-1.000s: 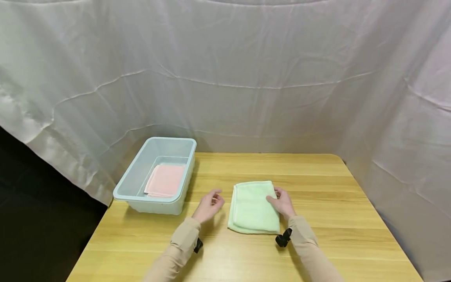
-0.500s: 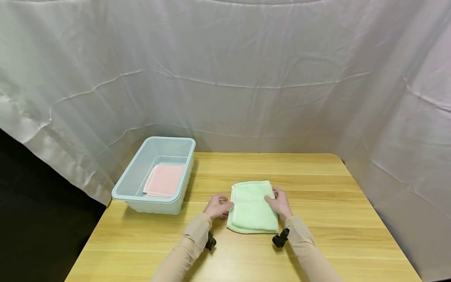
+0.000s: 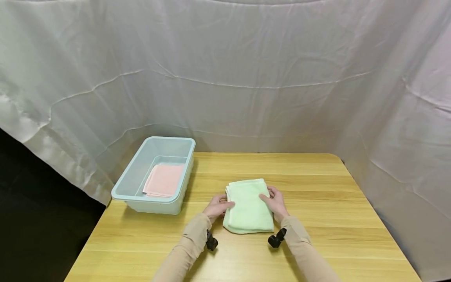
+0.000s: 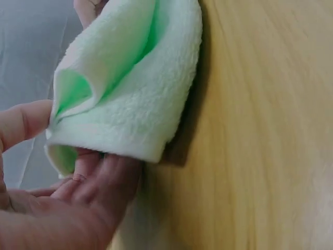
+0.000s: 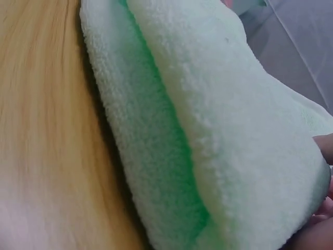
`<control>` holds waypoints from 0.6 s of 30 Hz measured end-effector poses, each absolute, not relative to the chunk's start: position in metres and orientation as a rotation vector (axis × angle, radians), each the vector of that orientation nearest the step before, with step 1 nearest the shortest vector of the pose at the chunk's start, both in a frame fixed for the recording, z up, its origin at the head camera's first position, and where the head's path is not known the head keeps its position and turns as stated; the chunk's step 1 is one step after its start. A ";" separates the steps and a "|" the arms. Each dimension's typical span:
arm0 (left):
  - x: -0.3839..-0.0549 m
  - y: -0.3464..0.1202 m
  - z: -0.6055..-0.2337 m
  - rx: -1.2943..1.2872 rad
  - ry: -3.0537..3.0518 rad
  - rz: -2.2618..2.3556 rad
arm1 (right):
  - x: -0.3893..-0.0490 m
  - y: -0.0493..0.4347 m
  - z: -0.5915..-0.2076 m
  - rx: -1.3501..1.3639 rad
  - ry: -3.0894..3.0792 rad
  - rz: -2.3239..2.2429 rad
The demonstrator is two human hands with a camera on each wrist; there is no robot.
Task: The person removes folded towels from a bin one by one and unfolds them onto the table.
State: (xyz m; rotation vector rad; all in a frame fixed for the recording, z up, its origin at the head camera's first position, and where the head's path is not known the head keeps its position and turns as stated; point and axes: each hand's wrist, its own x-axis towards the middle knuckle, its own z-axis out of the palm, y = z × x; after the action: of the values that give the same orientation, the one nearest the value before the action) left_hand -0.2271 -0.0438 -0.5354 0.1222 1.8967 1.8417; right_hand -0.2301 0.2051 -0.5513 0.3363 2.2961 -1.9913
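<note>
A folded light green towel lies between both hands over the wooden table. My left hand pinches its left edge; in the left wrist view the thumb presses on top while the fingers reach under the lower fold. On the other side my right hand grips the towel's right edge, thumb above and fingers tucked beneath. The right wrist view shows the towel's thick layers close up, with only part of that hand at the frame's right edge.
A pale blue plastic bin stands at the table's left, holding a folded pink towel. The wooden table ends at a grey curtain behind and on the right.
My left hand has moved right to the green towel and taken hold of its left edge. The towel, with the right hand on it, has shifted slightly left.
</note>
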 end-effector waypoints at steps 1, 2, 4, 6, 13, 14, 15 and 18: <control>-0.227 -0.045 -0.535 0.129 1.872 1.862 | -0.231 0.204 -0.551 0.335 2.288 -2.003; -0.228 -0.047 -0.535 0.148 1.853 1.881 | -0.231 0.203 -0.551 0.332 2.283 -2.015; -0.228 -0.050 -0.534 0.173 1.824 1.922 | -0.232 0.201 -0.550 0.331 2.290 -2.023; -0.228 -0.054 -0.533 0.174 1.836 1.935 | -0.233 0.199 -0.549 0.325 2.325 -2.010; -0.226 -0.062 -0.537 0.094 1.947 1.883 | -0.228 0.196 -0.548 0.298 2.600 -1.865; -0.225 -0.063 -0.537 0.101 1.941 1.888 | -0.226 0.195 -0.547 0.287 2.648 -1.855; -0.225 -0.064 -0.538 0.103 1.933 1.894 | -0.224 0.193 -0.546 0.270 2.718 -1.836; -0.224 -0.066 -0.538 0.090 1.926 1.903 | -0.216 0.186 -0.542 0.150 2.900 -1.810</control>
State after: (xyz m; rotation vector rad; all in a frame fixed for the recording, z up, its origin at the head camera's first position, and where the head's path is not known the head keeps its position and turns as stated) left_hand -0.2239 -0.0658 -0.5382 0.0902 1.9264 1.9035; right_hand -0.2159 0.1862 -0.5421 0.1496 2.8997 -1.8102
